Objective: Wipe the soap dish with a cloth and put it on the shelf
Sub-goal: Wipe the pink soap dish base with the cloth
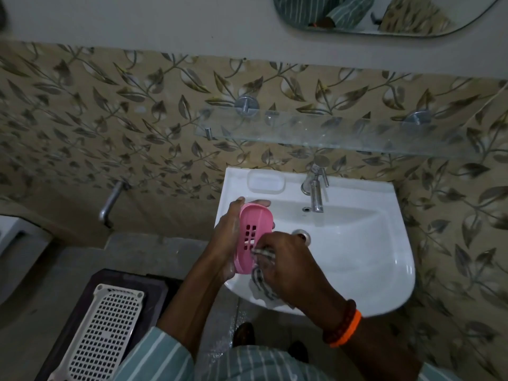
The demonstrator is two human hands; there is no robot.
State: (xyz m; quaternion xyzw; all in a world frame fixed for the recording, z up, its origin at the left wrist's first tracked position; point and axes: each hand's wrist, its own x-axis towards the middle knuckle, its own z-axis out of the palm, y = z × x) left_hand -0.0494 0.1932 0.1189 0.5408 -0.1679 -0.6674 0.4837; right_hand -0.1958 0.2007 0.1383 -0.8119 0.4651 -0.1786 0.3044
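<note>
Home bathrm: white washbasin [357, 270] w/ tap [314, 192], glass shelf [302, 130], mirror [384, 15], tiled wall [110, 119].

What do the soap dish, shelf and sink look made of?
Soap dish: likely moulded plastic, uniform pink, smooth rounded rim, punched drain slots.
Shelf: clear glass by the look, since the wall pattern shows through it; shiny metal-looking mounts.
Sink: probably glazed ceramic, glossy white with soft highlights.

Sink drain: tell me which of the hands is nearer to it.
Right. The right hand, gripping the cloth, sits just beside the drain. The left hand holds the pink soap dish farther off, over the sink's left rim.
</note>
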